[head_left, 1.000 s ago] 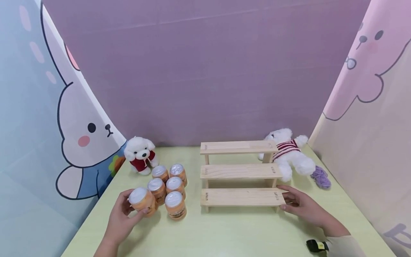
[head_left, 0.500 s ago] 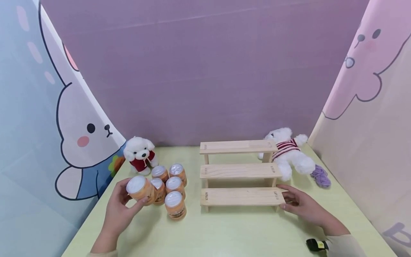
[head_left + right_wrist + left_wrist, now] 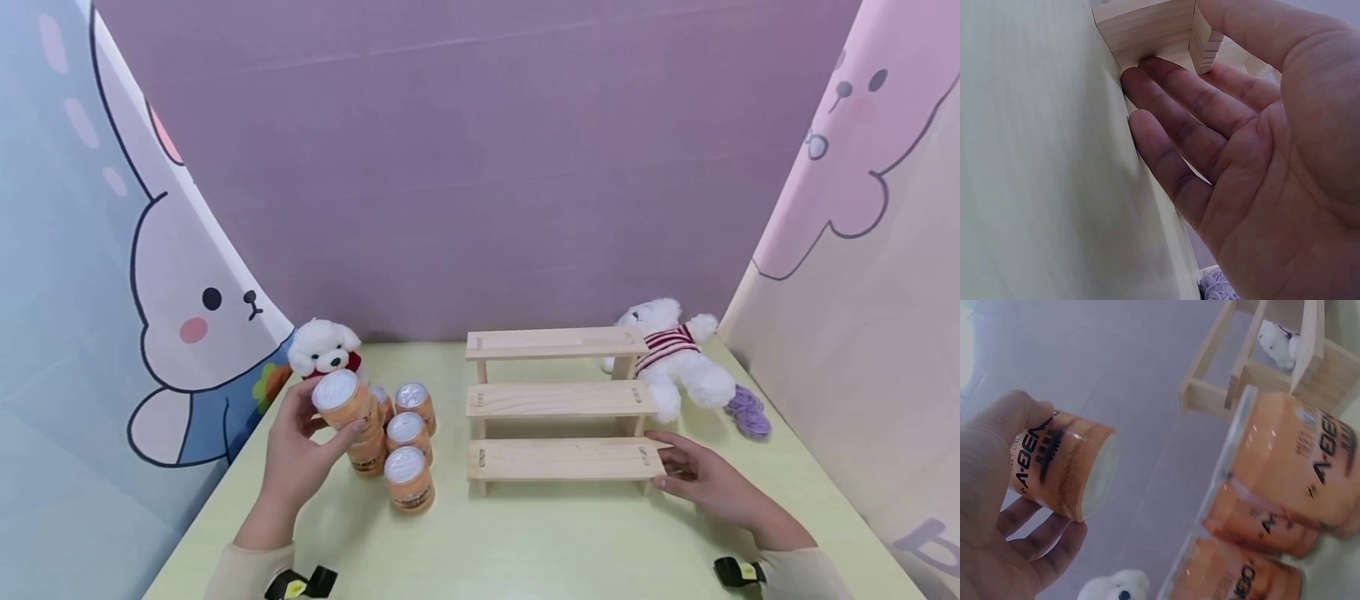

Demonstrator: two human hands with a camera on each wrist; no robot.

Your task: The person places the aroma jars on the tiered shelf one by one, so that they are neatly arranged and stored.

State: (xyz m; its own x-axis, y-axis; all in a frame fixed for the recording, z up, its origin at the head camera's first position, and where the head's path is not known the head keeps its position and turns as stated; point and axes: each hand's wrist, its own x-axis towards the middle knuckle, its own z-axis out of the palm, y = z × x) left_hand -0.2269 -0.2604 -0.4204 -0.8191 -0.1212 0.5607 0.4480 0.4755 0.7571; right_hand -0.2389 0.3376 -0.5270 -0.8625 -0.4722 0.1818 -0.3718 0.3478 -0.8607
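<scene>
Orange can (image 3: 350, 408) fills my left hand (image 3: 294, 454), fingers curled round it; my right hand (image 3: 701, 477) loosely pinches the wooden shelf (image 3: 566, 460).

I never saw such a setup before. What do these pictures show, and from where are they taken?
There is no machine: a person works with bare hands. A camera worn on the head takes the wide picture; one on each wrist takes a close picture. The left hand holds an orange can above the table. Five more orange cans stand nearby. The right hand holds the right end of a wooden rack. A white plush dog is at the back left; a striped-shirt plush toy and purple yarn lie on the right.
</scene>
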